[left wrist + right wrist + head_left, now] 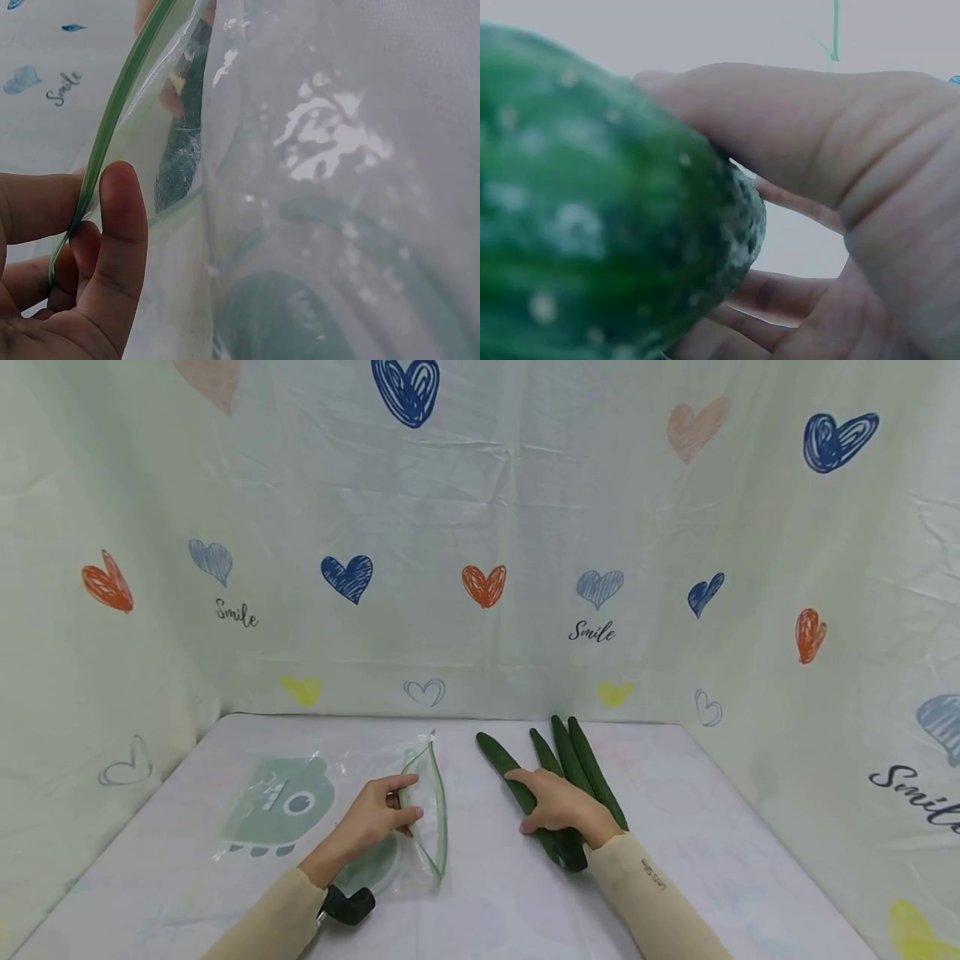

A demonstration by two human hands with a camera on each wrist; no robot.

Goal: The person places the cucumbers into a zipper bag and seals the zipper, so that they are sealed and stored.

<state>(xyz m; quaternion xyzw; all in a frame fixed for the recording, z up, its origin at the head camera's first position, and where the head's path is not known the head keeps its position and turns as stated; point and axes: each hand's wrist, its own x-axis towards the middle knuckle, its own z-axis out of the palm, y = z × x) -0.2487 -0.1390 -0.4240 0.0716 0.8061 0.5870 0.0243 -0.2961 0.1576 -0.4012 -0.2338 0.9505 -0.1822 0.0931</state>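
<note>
Left hand (378, 807) tight on filmy plastic bag (309, 818) (green-rimmed), right hand (558, 802) around slender, tapering cucumber (497, 755)

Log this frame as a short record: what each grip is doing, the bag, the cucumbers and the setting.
Left grip: pinches the edge of the clear bag
Right grip: holds the leftmost cucumber
Bag state: mouth parted, green rim, green cartoon print
Other cucumbers: three, outside the bag
Surface: white table
Backdrop: white, printed with hearts and "Smile"
</note>
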